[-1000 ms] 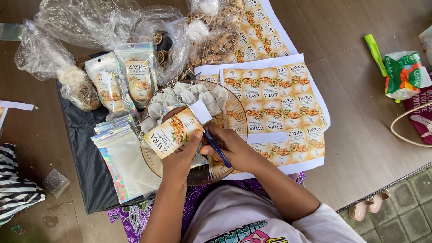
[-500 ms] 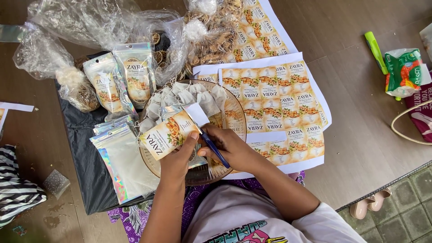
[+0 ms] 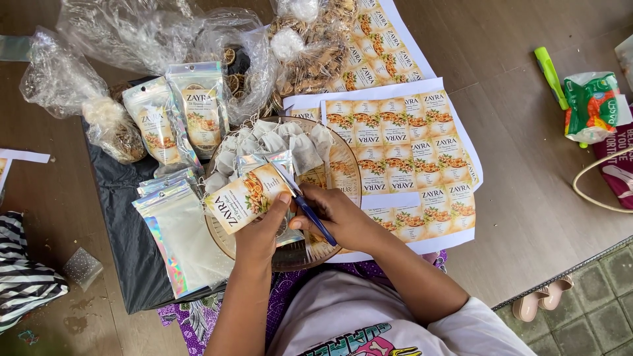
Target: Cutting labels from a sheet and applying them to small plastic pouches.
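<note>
Head view shows a brown wooden bench [image 3: 527, 198] carrying everything. Across its upper left lie crumpled clear plastic bags [image 3: 151, 39] of dried goods; at its middle right, white sheets of orange-and-cream printed labels [image 3: 402, 151]. A black plastic sheet [image 3: 122, 217] covers the left part, with a stack of shiny holographic pouches [image 3: 175, 237] on it. A round woven tray [image 3: 346, 165] holds small white tea bags [image 3: 277, 142]. Over the tray, the left hand [image 3: 260, 234] grips a cream labelled pouch [image 3: 241, 198], tilted, thumb on its edge. Touching it, the right hand [image 3: 336, 214] is clenched round a blue pen-like tool [image 3: 310, 214], its tip at the pouch's top.
</note>
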